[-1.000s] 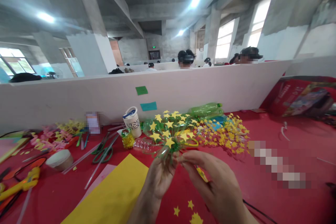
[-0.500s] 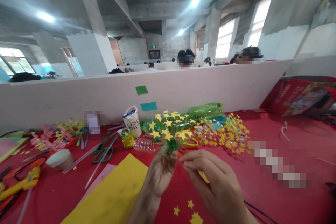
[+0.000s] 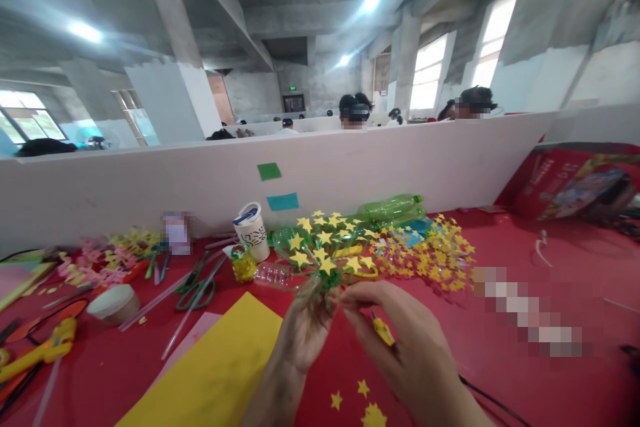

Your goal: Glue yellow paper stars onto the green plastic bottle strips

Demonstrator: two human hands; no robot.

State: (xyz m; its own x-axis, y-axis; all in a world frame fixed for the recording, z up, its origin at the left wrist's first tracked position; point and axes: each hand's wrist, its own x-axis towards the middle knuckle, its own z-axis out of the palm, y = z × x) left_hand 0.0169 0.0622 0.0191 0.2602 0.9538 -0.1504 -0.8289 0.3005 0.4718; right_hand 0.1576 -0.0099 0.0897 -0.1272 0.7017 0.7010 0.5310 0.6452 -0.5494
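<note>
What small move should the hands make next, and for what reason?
Probably the right hand should help steady the green plastic piece topped with yellow stars: the left hand grips its base, and the right fingers are close beside it, though any contact is unclear.

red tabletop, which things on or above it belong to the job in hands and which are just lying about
Likely in the job:
- green spray with yellow stars, in the left hand
- right hand, near its base
- loose yellow stars

Seemingly lying about:
- lidded white cup
- red printed bag
</note>
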